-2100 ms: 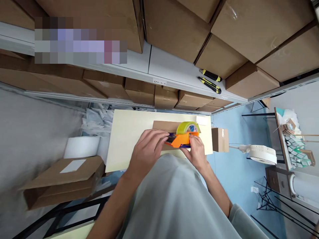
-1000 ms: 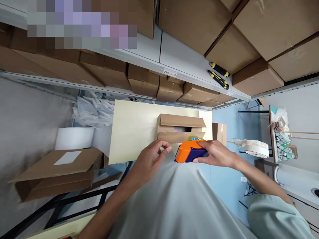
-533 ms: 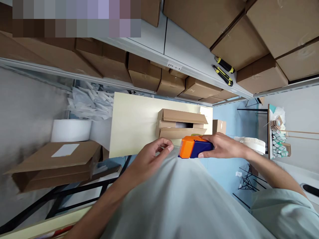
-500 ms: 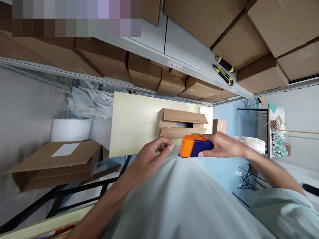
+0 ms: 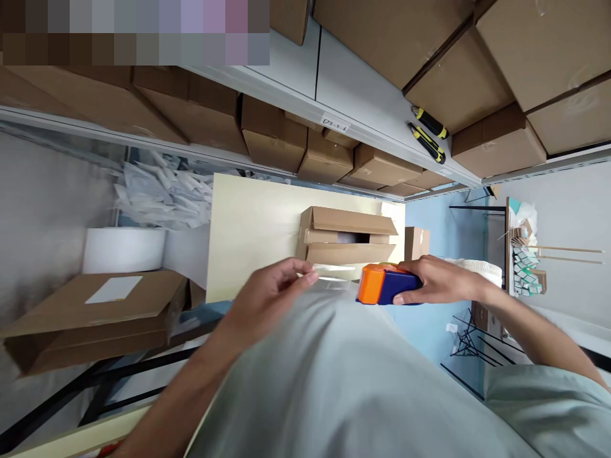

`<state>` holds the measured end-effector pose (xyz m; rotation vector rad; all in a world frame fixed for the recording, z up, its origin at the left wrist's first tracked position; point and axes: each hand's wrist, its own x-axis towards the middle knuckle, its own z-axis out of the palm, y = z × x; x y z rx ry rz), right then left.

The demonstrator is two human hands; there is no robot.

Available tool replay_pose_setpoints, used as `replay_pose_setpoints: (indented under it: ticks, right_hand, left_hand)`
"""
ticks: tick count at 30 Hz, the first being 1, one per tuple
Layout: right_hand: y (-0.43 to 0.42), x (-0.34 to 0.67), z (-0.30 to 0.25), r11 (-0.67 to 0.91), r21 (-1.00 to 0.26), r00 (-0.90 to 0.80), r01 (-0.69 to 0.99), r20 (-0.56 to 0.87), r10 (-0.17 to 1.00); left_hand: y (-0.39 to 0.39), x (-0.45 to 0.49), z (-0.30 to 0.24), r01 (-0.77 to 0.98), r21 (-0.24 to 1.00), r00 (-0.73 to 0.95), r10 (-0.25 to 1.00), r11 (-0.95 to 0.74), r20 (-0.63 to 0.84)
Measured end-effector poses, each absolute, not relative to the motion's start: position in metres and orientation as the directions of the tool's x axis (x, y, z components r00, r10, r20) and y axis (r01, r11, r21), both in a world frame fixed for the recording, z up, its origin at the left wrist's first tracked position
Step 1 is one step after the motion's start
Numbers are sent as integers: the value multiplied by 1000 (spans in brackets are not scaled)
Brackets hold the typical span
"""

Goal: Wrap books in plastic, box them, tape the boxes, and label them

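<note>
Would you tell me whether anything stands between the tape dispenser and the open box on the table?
Nothing visible: the right hand holds the tape dispenser just short of the box, and a clear tape strip runs sideways to the left hand.

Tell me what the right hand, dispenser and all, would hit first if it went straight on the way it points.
Most likely the left hand, which holds the clear tape stretched toward the orange-and-blue dispenser in the right hand; depth is hard to judge.
</note>
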<state>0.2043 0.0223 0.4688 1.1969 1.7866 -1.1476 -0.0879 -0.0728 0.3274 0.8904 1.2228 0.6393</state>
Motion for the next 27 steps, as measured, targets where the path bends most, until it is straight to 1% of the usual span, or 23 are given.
replay_pose_setpoints:
  ticks: [3,7,10,14,17,22,27]
  right_hand:
    - [28,207,469,172,-277,-320,945,-886,336]
    - [50,201,454,165,-312,-352,935,-863,363]
    - [72,198,435,165,-319,-358,933,-851,383]
    - [96,203,410,120,-372,-390,920,-861,326]
    - [106,208,395,79,-379,-385,922,-875,293]
    - [111,209,374,6,-388,-379,921,-895,238]
    - [112,210,346,-17,-366,-352,931,-906,234]
  left_hand:
    - [-69,-106,313,71,845,242,813,530,-530]
    - [-56,-110,286,2,834,190,819,552,-542]
    - [-45,-102,267,-137,795,177,804,591,-568]
    - [-36,-89,245,-366,682,230,772,633,-592]
    - [-32,-82,230,-465,603,277,754,648,-596]
    - [-25,-77,205,-507,542,308,728,670,-613]
    - [-18,-79,188,-524,486,334,694,699,-638]
